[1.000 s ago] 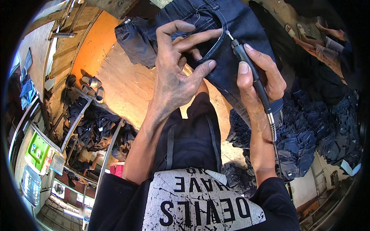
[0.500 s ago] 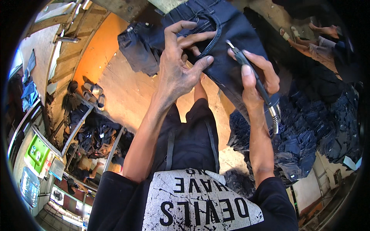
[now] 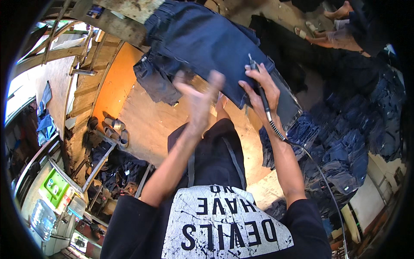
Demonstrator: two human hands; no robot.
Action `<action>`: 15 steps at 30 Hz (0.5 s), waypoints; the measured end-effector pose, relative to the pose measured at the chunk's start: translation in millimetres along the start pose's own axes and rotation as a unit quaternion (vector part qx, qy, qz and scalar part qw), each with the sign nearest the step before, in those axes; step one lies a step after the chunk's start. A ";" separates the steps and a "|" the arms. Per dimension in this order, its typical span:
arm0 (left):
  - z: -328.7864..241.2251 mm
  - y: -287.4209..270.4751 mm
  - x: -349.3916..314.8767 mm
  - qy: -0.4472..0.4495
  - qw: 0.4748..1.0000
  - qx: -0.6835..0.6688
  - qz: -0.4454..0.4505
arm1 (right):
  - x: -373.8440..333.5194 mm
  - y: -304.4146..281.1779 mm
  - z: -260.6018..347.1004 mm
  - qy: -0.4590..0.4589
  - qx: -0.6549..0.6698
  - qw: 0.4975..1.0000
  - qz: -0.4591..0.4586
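The slippers (image 3: 115, 131) lay at the left edge of the tan plywood (image 3: 148, 118). Over the plywood's upper part hung a smaller dark garment (image 3: 158, 82), creased and limp. Next came the left hand (image 3: 199, 100), blurred above the plywood's right part, thumb and fingers spread with nothing seen between them; whether it brushed any cloth could not be told.

The large navy garment (image 3: 209, 41) stretched across and beyond the plywood's upper right. It looked like sturdy woven cloth: soft and floppy overall, moderate in weight, hardly slippery or fragile, with thicker seams likely to be stiffer. The gathered band at its upper left seemed the firmest place to take hold; a pinch mid-panel would probably let the rest sag.

Right of the plywood, the right hand (image 3: 270, 89) grasped a slim black pen-shaped tool (image 3: 262, 96) between thumb and fingers, close over the navy cloth; whether it pinched cloth too was unclear. The tool looked light and rigid, best gripped along its barrel, its trailing cable (image 3: 321, 170) perhaps tugging slightly.
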State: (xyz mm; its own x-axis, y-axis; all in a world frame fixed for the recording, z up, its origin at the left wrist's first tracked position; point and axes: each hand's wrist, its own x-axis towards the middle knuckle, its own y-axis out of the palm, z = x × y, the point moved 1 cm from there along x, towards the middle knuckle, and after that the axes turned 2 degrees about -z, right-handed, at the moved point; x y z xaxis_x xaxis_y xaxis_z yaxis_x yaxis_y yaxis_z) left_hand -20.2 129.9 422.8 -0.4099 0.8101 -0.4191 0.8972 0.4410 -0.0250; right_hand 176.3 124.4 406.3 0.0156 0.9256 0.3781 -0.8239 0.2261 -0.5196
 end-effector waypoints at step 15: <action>66.9 6.9 -41.4 -0.058 0.975 -0.011 0.212 | -40.5 -70.0 -18.7 -0.068 0.070 0.993 0.066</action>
State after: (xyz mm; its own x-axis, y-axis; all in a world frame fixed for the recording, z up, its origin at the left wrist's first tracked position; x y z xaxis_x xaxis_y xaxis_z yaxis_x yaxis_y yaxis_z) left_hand 14.0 73.6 379.3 0.0197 0.8731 -0.4872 0.9776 0.0854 0.1926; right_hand 243.9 76.8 413.0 -0.1671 0.8922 0.4195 -0.8847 0.0521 -0.4632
